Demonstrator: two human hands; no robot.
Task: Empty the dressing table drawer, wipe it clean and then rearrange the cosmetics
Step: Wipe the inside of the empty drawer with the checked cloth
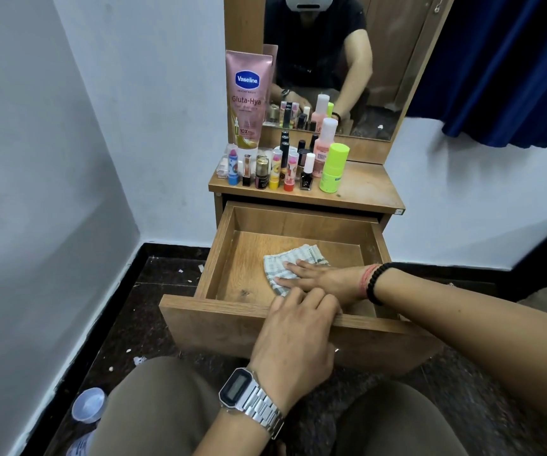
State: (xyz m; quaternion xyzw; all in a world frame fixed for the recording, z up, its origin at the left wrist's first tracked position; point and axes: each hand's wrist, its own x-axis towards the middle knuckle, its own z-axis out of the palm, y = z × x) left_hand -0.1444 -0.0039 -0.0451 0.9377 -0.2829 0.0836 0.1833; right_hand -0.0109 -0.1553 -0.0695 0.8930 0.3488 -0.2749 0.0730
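The right hand (311, 278), fingers flat, presses a checked cloth (293, 263) onto the floor of the open drawer (219, 258) at frame centre. The left hand (295, 337) grips the drawer's front edge. Cosmetics (282, 166) stand on the tabletop (367, 189) above.

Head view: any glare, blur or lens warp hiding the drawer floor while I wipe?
Head view: soft, even light; a mild sheen on the drawer floor behind the cloth, no blur there. Wide-angle warp bends walls and edges. The right hand and left hand hide the front right of the floor.
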